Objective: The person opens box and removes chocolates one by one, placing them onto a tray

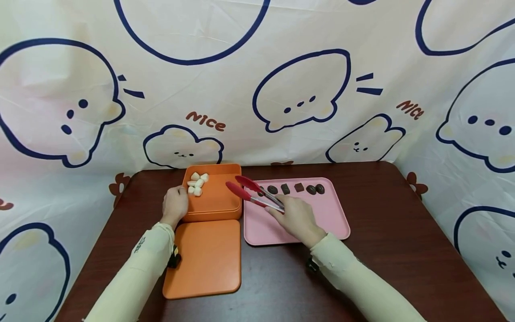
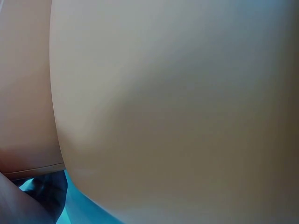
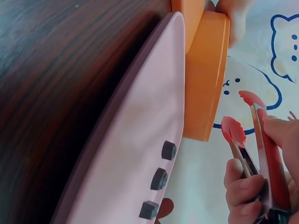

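Note:
My left hand [image 1: 175,205] grips the left wall of an orange box [image 1: 217,197]. Several small white pieces [image 1: 200,183] lie in the box's left part. My right hand [image 1: 297,220] holds red-tipped metal tongs [image 1: 263,195] above the left side of a pink tray [image 1: 277,230]. The tips are parted, with nothing visible between them, and point toward the box. Dark chocolate-like pieces [image 1: 298,187] form a row along the tray's far side; the tongs partly cover the leftmost one. In the right wrist view, fingers [image 3: 245,193] curl round the tongs' handles.
A flat orange lid [image 1: 207,259] lies in front of the box, under my left forearm. Box and tray stand side by side on the dark wooden table [image 1: 386,223]. A printed cloth [image 1: 237,89] hangs behind the table and at both sides.

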`<state>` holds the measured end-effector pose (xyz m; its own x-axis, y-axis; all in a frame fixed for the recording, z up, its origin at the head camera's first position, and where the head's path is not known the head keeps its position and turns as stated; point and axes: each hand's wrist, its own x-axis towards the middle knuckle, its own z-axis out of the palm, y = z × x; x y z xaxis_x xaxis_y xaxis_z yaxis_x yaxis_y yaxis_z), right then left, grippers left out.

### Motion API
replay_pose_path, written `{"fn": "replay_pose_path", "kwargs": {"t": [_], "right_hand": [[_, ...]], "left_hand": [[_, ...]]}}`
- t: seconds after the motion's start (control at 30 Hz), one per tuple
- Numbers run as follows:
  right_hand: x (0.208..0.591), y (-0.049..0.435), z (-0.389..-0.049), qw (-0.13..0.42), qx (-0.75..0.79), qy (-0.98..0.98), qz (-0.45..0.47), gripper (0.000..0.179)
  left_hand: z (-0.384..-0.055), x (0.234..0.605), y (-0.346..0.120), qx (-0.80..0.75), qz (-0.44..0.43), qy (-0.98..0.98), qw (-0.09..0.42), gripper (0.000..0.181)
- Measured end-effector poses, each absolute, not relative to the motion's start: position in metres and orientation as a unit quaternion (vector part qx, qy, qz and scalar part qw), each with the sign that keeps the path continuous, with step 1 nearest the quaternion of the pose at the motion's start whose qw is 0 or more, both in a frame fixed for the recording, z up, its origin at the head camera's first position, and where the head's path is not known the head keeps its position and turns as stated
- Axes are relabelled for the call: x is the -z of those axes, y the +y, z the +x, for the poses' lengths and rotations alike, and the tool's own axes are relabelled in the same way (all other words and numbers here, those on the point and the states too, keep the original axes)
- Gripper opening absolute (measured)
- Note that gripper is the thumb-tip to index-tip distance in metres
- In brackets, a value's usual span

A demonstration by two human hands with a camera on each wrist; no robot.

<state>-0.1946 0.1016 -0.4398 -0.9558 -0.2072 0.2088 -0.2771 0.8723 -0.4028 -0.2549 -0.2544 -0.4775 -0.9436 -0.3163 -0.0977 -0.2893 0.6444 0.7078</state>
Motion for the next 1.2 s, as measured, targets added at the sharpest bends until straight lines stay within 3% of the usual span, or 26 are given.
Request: {"fn": "replay_pose_path", "kwargs": {"t": [0.63,1.2], "right_hand": [[0.438,0.058,-0.206,0.059,-0.237,-0.955,0.165,0.035],[0.437,0.027,-0.213,0.015,-0.233,-0.959,0.16,0.038]], "left_hand": [[-0.257,0.479,-0.255,0.386,0.166,-0.908,0.009,0.042],[-0.254,0.475,-0.254,0.382,0.165,-0.909,0.016,0.043]]}}
